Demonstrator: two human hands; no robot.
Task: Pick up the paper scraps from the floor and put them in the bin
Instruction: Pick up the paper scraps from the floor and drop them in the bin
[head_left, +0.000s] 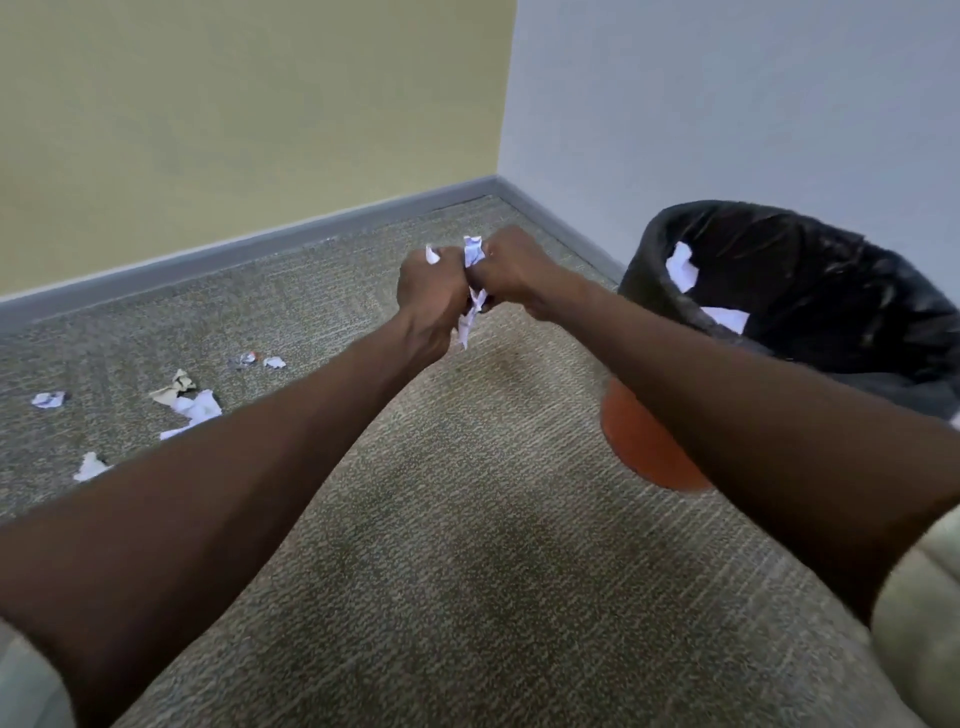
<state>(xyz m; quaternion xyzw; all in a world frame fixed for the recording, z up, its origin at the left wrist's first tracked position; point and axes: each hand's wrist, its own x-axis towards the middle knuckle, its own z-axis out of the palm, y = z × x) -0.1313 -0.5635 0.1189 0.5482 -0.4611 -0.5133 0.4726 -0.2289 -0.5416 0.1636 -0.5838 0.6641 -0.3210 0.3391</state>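
My left hand (428, 291) and my right hand (511, 270) are held together above the carpet, both closed on a bunch of white paper scraps (474, 254) that sticks out above and below the fists. The bin (639, 441) stands to the right, orange with a black liner (810, 291), and white paper (683, 267) lies inside it. Several more scraps (192, 408) lie on the carpet at the left, among them a beige piece (174, 387) and small white ones (48, 399) (91, 466) (274, 362).
A yellow wall and a grey-white wall meet in a corner behind my hands, with a grey baseboard (249, 249) along the floor. Carpet (467, 545) covers the floor between me and the bin.
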